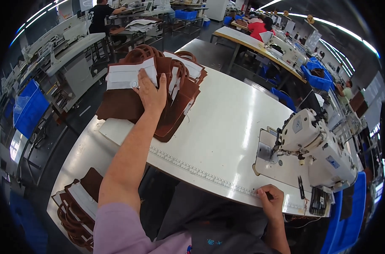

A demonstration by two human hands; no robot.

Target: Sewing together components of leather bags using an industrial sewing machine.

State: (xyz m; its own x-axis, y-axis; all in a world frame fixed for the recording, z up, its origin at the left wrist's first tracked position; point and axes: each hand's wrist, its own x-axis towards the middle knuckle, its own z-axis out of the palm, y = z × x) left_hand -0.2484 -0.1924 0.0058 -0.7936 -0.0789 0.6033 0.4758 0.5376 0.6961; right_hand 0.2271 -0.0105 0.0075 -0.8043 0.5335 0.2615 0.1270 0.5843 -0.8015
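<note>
My left hand (151, 94) lies with fingers outstretched on the top piece of a pile of brown leather bag panels (120, 101). Under its fingertips is a white pocket piece (124, 76) with a small round fitting. Curved brown handles (138, 54) stick up along the far side of the pile. Beside the table's front edge, my right hand (271, 200) is closed, its fingers curled toward the thumb; whatever it may hold is hidden. A white sewing machine (309, 135) stands on the table beyond that hand.
The white table (218, 122) has a printed ruler strip (192, 169) along its front. Black thread snips (301, 187) and a small dark box (318, 200) lie at the right. More leather panels (80, 194) sit lower left. Blue bins (349, 216) stand around; other people work farther off.
</note>
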